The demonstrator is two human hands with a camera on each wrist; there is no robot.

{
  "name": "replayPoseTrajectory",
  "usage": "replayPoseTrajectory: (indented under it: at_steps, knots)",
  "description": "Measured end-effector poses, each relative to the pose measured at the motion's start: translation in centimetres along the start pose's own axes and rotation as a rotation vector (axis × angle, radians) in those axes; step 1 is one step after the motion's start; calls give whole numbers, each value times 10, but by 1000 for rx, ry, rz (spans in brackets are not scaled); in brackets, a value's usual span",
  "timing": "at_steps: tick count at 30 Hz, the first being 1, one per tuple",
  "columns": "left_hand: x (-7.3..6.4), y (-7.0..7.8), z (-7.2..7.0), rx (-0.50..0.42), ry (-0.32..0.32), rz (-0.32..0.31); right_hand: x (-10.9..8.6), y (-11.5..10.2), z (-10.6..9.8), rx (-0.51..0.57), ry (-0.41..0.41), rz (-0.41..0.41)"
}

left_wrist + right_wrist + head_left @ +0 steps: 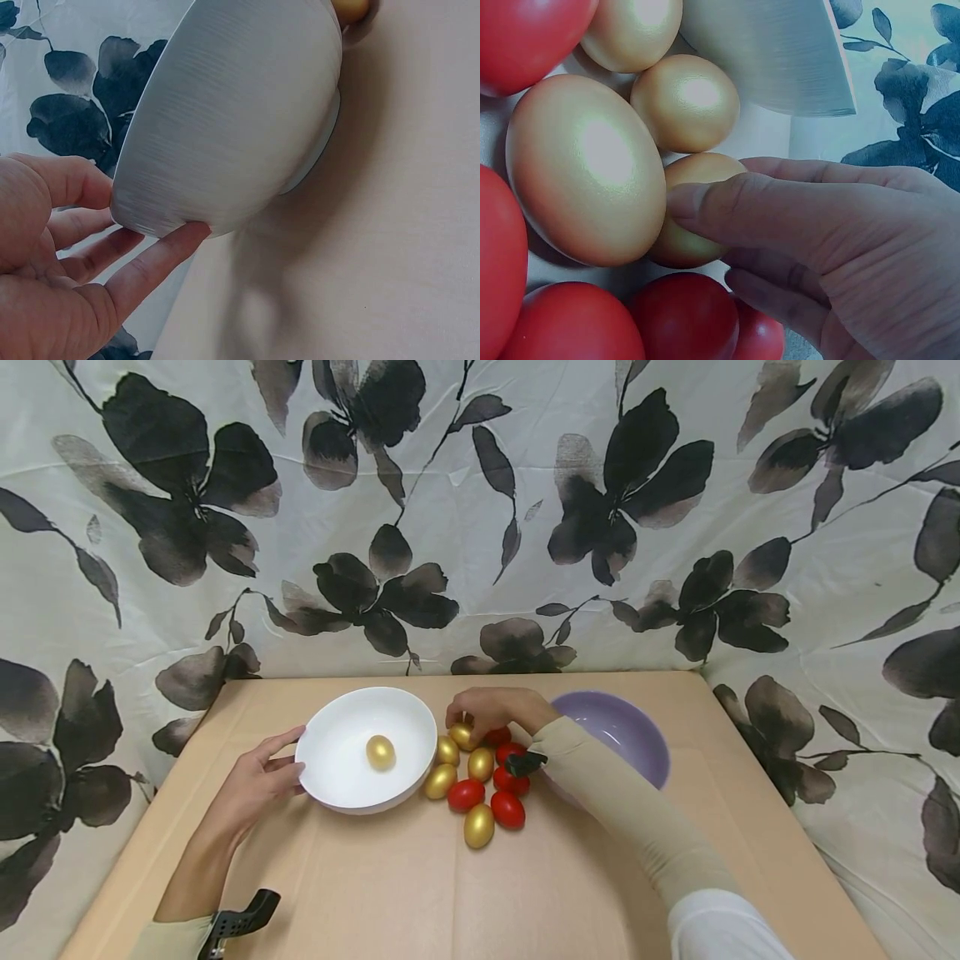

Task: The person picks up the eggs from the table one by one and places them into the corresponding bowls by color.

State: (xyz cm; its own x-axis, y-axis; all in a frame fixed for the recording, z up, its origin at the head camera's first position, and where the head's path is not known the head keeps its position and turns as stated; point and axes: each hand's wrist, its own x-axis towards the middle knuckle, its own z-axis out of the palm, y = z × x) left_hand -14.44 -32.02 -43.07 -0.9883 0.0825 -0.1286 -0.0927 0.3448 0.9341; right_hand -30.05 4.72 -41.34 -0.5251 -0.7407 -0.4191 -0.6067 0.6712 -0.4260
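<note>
My left hand [258, 783] rests its spread fingertips against the outer wall and rim of a white bowl [337, 727], which stands on the table. A single gold egg [380, 752] lies inside that bowl. Between thumb and fingers, my right hand [840, 225] pinches a gold egg [697, 251] at the far end of a cluster. Around it lie other gold eggs [478, 827] and several red eggs [507, 810], packed close together. In the left wrist view, the white bowl's side [247, 112] fills the middle, fingers at its edge.
A purple bowl [615, 727] stands on the right of the table [360, 885], partly hidden behind my right forearm. Floral cloth [480, 543] hangs along the table's far edge and both sides. The egg cluster lies between the two bowls.
</note>
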Motion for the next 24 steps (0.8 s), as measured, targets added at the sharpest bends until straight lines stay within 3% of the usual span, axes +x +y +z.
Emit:
replayPoseTrajectory:
  at_steps: [10,24]
  knots:
    - [0,-1,0,-15,6,25,-5,2,-1,15,63,-71]
    - [0,1,1,0,7,22,-15,2,-9,96,99,-86]
